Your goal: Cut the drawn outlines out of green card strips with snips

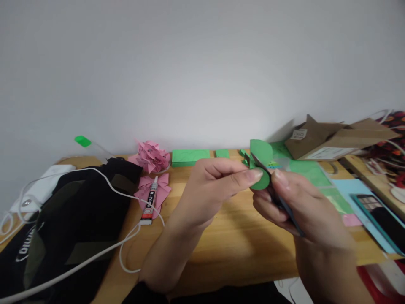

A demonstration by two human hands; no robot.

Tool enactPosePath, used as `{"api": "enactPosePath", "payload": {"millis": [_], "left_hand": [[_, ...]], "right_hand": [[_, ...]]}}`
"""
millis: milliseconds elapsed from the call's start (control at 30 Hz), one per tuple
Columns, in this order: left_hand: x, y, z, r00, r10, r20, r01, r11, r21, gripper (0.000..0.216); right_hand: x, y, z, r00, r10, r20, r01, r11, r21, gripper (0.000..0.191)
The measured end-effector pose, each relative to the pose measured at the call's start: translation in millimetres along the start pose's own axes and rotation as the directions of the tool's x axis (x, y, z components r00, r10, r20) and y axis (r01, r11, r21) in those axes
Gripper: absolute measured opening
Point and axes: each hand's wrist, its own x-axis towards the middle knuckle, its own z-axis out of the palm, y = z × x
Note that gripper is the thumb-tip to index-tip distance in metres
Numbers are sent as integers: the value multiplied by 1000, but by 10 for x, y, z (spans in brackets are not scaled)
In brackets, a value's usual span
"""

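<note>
My left hand (210,185) pinches a piece of green paper (261,162) with rounded lobes, thumb and forefinger closed on its lower edge. My right hand (297,202) holds dark scissors (278,190), whose blades point up-left into the green paper. Both hands hover above the wooden desk (234,245), close together near its middle.
A black bag (72,219) with a white cable (104,249) lies at left. A glue tube (149,202) rests on pink folded paper (152,158). Green paper stacks (190,157) line the wall. A cardboard box (332,139), green and blue sheets (357,190) and a dark tablet (379,215) sit at right.
</note>
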Motion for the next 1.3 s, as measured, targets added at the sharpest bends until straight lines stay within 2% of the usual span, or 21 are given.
{"api": "enactPosePath", "payload": {"millis": [300, 533, 833, 1300], "left_hand": [[17, -25, 6, 1000, -2, -1, 2, 1000, -30, 36], [3, -38, -5, 1000, -4, 0, 4, 999, -40, 34], [12, -25, -10, 1000, -1, -8, 1, 1000, -24, 41], [28, -68, -36, 1000, -14, -8, 14, 1000, 7, 36]], "right_hand": [[7, 8, 35, 999, -26, -24, 27, 999, 22, 47], [22, 19, 36, 1000, -1, -1, 1, 998, 63, 47], [28, 14, 26, 999, 45, -20, -44, 999, 31, 48], [28, 66, 47, 998, 2, -70, 1, 999, 41, 46]]}}
